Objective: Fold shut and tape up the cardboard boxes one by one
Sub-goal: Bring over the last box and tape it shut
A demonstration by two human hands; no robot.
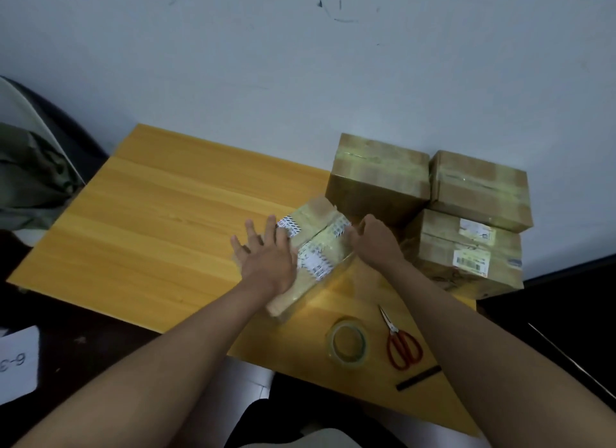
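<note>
Pale grey wall behind, smooth yellow wood worktop below. Three taped brown cardboard boxes stacked at the back right. Small box in the middle, shiny with clear tape and white labels. Left hand spread flat on its top. Right hand curled against its far side; grip hard to tell. Round clear tape roll and red scissors near the front edge. Could trap wrinkles or bubbles under the slick tape if rubbed unevenly.
</note>
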